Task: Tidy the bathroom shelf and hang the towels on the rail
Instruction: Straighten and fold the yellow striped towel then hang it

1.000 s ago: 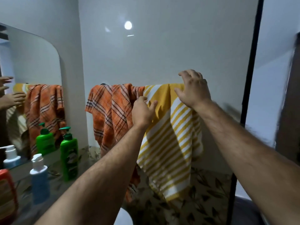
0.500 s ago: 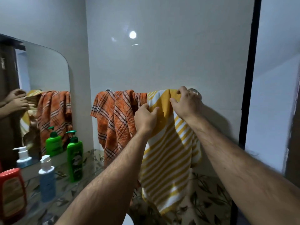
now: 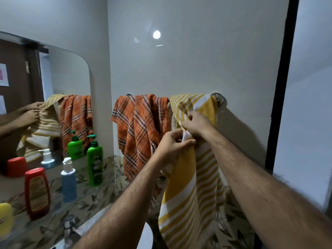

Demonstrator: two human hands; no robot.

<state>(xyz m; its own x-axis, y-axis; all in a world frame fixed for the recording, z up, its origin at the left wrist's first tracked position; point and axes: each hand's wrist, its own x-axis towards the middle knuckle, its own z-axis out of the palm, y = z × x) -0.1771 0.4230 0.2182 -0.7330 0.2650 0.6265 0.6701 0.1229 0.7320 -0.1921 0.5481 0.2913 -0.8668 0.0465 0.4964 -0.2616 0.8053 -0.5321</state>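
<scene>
Yellow striped towel [image 3: 195, 178] draped over wall rail [image 3: 218, 99], beside orange plaid towel [image 3: 139, 130]. Left hand [image 3: 172, 146] and right hand [image 3: 196, 125] both pinch its bunched fabric below the rail. Bottles stand on shelf [image 3: 93, 198] at left.

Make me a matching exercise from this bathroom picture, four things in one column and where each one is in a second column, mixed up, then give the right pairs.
Things:
1. orange plaid towel
2. yellow and white striped towel
3. tall green pump bottle
4. red squeeze bottle with a label

Places:
A. on the shelf, nearest the camera of these bottles
B. on the left part of the rail
C. on the shelf, nearest the towels
D. on the right part of the rail, pinched by both hands

Pairs: 1-B, 2-D, 3-C, 4-A
</scene>
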